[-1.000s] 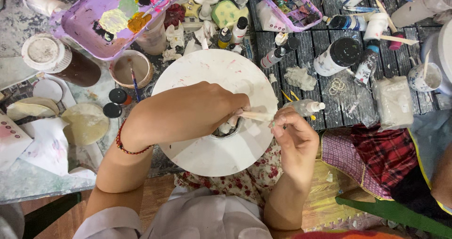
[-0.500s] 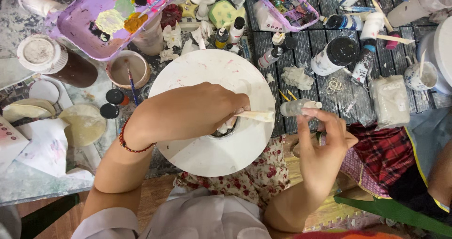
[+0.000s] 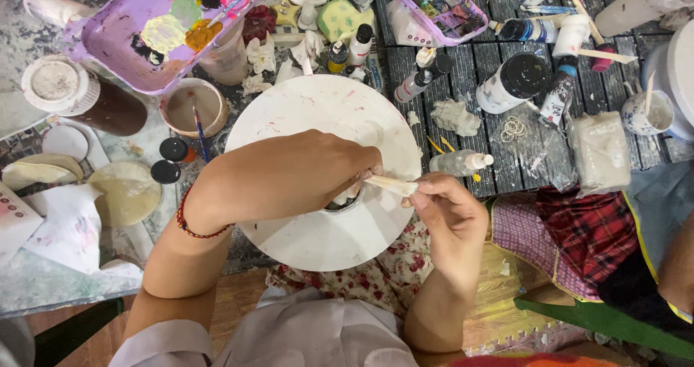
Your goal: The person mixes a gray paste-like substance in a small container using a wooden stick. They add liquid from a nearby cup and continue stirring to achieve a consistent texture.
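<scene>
Two hands meet over the white disc [image 3: 318, 114], which lies flat at the near edge of the table [image 3: 43, 287] and juts a little over my lap. My left hand [image 3: 311, 172] reaches across the disc, its fingers curled down around a small pale piece [image 3: 345, 195] that sits on the disc; most of that piece is hidden under my palm. My right hand [image 3: 448, 219] comes in from the near right, its fingers pinched tight on a thin cream stick [image 3: 390, 185], whose tip points left and touches the small piece by my left fingertips. Just beyond my right hand a small clear bottle [image 3: 459, 162] lies on its side on the dark slats. Left of the disc stands a cup [image 3: 189, 105] with a brush in it, and behind it a purple palette [image 3: 155, 27] dabbed with paint. At the far right a person in a red plaid cloth [image 3: 593, 229] sits near.
</scene>
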